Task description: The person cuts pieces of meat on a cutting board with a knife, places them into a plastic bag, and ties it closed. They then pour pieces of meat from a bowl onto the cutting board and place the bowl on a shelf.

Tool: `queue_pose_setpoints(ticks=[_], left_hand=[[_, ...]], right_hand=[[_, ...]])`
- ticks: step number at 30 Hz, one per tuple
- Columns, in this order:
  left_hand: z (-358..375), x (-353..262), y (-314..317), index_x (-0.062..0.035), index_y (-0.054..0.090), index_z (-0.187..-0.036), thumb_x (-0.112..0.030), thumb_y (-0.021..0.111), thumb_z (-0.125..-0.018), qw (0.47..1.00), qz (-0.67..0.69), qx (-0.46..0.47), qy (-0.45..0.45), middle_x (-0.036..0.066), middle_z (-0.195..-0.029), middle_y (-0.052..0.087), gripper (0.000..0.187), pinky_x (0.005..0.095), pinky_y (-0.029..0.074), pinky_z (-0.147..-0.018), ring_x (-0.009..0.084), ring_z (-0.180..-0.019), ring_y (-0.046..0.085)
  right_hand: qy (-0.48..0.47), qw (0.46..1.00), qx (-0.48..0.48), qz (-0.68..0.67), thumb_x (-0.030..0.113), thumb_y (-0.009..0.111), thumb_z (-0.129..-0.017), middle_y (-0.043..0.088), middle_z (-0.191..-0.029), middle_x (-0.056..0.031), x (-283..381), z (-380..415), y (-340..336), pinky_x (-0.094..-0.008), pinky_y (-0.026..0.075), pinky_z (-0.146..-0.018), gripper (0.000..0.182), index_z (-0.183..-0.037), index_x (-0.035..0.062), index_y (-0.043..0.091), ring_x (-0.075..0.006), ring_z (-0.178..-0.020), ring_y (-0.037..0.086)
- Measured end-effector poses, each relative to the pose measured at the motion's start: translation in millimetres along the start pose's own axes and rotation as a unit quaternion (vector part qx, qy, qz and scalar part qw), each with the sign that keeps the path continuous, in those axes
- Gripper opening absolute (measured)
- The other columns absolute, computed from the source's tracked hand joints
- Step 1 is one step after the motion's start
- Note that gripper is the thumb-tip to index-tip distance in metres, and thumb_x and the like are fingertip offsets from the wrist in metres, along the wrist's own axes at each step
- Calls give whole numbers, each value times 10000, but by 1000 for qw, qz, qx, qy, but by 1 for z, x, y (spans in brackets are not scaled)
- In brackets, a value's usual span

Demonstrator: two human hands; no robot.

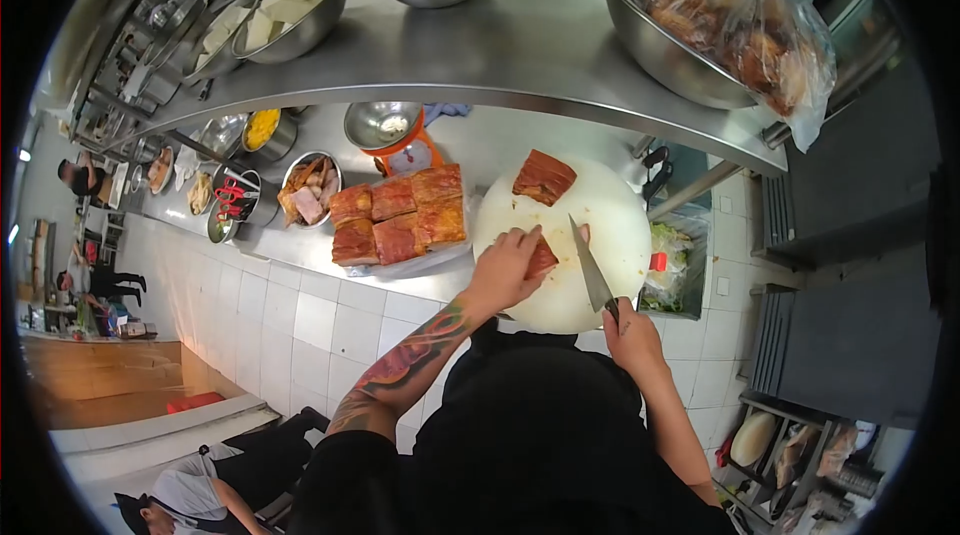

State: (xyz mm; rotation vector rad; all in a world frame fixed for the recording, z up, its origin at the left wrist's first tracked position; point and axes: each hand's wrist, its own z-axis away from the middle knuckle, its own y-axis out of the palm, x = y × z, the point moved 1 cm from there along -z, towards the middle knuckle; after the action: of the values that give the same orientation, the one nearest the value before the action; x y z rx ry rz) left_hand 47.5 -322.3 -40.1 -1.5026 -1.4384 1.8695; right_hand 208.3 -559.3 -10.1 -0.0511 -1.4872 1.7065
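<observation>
A long stainless-steel counter [300,260] stands under a steel upper shelf [520,45]. White square floor tiles [300,325] spread below it.

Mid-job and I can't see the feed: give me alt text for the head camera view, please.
The left hand presses a piece of red-glazed meat onto a round white cutting board while the right hand holds a knife beside it. Another meat piece sits at the board's far edge; more slabs lie left of it on the steel counter.

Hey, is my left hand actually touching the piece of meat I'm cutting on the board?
Touching. The head view shows the left hand pressed on the meat piece on the white cutting board, fingers covering its near edge, beside the knife.
</observation>
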Motion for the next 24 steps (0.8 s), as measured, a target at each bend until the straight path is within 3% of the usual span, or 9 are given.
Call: queue_pose_setpoints(ticks=[2,4,6,8,10,17,24], left_hand=[[5,14,-33,9,580,-1486,-329,830,-876,995,80,-57,-18,219,-1213,657,741,481,558,-972,404,-1143,651],[9,33,-78,30,602,-1461,-344,839,-875,992,51,-96,-60,228,-1192,674,735,481,557,-968,402,-1121,667],[11,79,-112,36,609,-1455,-346,848,-864,987,-17,-158,-7,219,-1208,681,743,479,562,-943,405,-1079,683],[9,101,-145,1,625,-1456,-356,843,-858,982,12,-158,-107,227,-1197,678,730,479,568,-918,407,-1029,699],[5,115,-160,-20,636,-1453,-365,835,-858,977,-2,-162,-142,233,-1181,673,716,479,570,-911,407,-1023,703],[-5,125,-129,-63,658,-1453,-457,787,-879,958,-27,-165,-231,262,-1186,639,708,486,575,-922,424,-1056,703],[-4,131,-110,-73,658,-1461,-499,745,-928,960,-47,-189,-202,278,-1240,633,688,496,573,-944,444,-1104,686]], right_hand=[[7,1000,-9,-6,282,627,-1062,714,-844,-299,-2,0,3,-616,534,-730,275,-1120,16,587,-533,-810,688],[14,1000,-2,-3,286,613,-1065,721,-837,-294,6,1,-3,-617,543,-738,281,-1118,12,580,-526,-810,700],[23,1000,3,1,290,600,-1068,727,-831,-288,7,1,-3,-618,552,-746,286,-1115,9,574,-520,-810,712],[21,1000,-1,4,291,597,-1068,729,-838,-290,5,2,-1,-622,553,-741,286,-1123,12,570,-521,-809,713],[17,1000,-4,4,290,598,-1067,729,-838,-289,4,2,1,-623,554,-740,286,-1124,11,568,-522,-808,713],[39,999,-8,2,296,619,-1060,715,-847,-301,3,1,7,-624,542,-742,279,-1158,37,579,-533,-823,696],[41,999,-10,-29,294,621,-1059,720,-863,-296,6,6,1,-612,542,-746,288,-1171,29,600,-531,-823,695]])
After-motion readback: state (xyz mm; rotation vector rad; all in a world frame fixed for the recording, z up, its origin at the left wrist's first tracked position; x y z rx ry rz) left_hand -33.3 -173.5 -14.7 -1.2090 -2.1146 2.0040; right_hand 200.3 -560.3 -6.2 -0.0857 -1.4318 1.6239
